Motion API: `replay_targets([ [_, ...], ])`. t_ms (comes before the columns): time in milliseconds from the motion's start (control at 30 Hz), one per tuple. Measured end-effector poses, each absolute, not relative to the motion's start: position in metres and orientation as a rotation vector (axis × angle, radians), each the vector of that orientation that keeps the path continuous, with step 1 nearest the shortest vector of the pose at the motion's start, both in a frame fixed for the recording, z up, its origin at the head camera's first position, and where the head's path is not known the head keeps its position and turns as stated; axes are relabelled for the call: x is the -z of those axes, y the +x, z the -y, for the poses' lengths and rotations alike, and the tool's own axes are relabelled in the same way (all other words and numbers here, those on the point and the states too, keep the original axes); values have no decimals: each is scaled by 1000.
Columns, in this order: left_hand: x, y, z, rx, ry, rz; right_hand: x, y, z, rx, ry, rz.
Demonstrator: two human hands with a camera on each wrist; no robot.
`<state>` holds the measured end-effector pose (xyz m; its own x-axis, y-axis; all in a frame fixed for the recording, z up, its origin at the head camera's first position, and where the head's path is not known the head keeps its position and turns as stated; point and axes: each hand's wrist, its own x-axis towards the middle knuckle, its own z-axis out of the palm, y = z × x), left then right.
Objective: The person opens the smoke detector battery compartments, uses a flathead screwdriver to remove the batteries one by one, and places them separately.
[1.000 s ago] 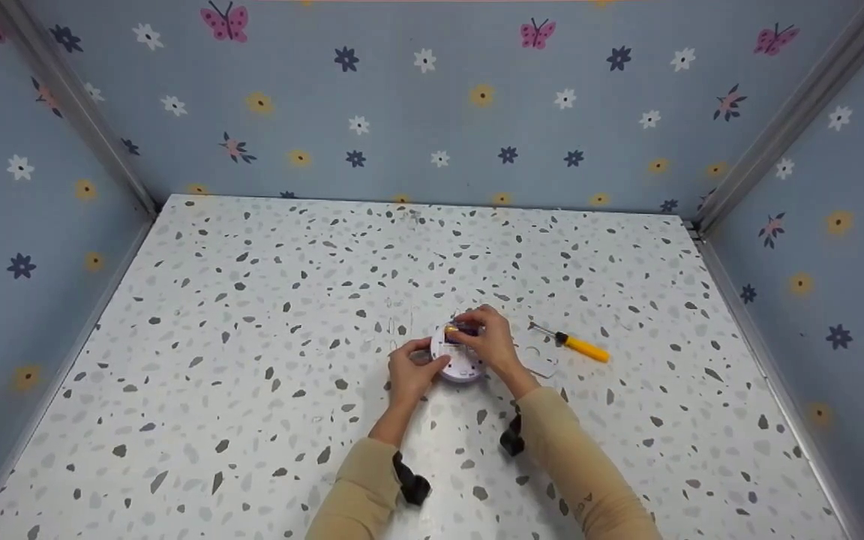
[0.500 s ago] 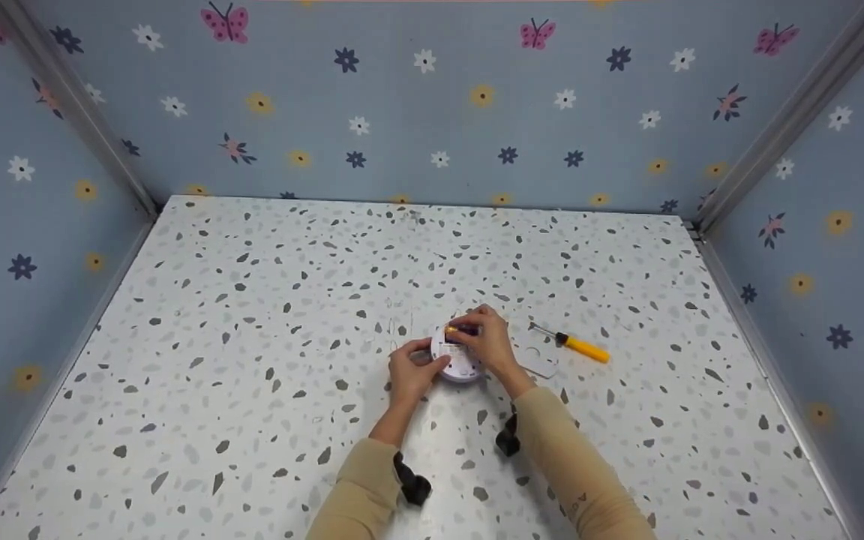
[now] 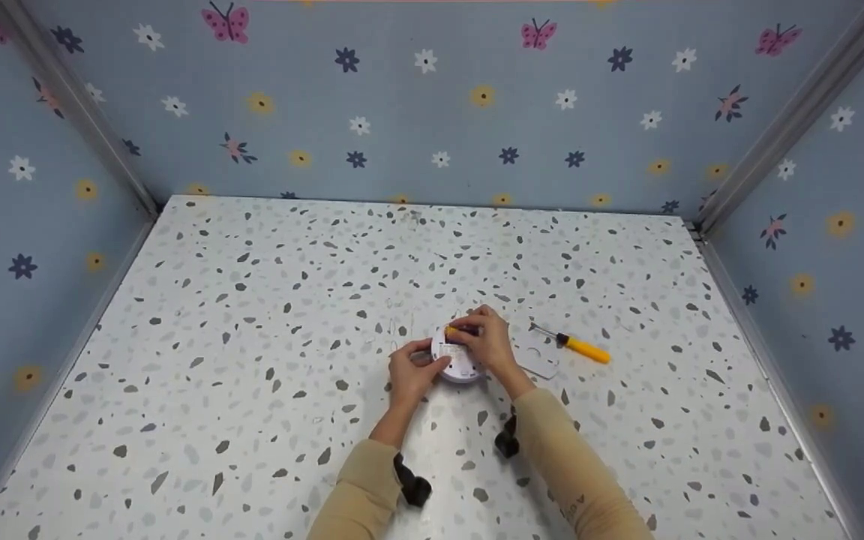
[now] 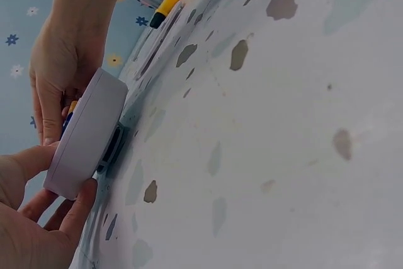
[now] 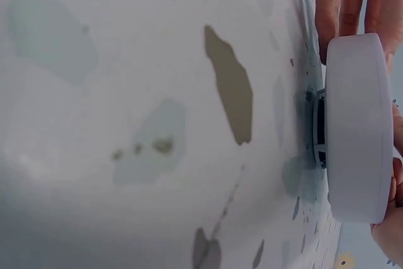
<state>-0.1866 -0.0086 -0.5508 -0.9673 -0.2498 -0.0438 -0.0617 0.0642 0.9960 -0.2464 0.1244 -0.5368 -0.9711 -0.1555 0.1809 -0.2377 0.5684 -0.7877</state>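
A round white device that looks like a smoke alarm [image 3: 463,370] lies back-up, its vented underside [image 4: 111,148] close over the table. My left hand [image 3: 409,373] grips its left edge, thumb on the back and fingers underneath. At the far part of the back, my right hand [image 3: 492,341] pinches a battery [image 3: 451,331] with a yellow end and a dark body, at the compartment. Only a sliver of the battery [image 4: 71,113] shows in the left wrist view. From the right wrist, the alarm's side wall [image 5: 359,130] hides the battery.
A small screwdriver [image 3: 586,349] with a yellow handle lies to the right. Between it and my right hand is a flat white cover [image 3: 539,364]. Patterned walls [image 3: 432,97] stand behind and on both sides of the speckled table [image 3: 252,337].
My right forearm has shifted slightly left, and its fingers have moved a little over the battery, so less of it shows. The left hand and the alarm stay in place.
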Motion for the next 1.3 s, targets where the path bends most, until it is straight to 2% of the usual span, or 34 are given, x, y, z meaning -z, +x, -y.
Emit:
replay_targets([
  [700, 549, -185, 10, 2033, 265, 2168, 537, -245, -124, -1419, 319, 2652],
  [1300, 553, -188, 9, 2033, 358, 2197, 524, -244, -130, -1556, 326, 2549],
])
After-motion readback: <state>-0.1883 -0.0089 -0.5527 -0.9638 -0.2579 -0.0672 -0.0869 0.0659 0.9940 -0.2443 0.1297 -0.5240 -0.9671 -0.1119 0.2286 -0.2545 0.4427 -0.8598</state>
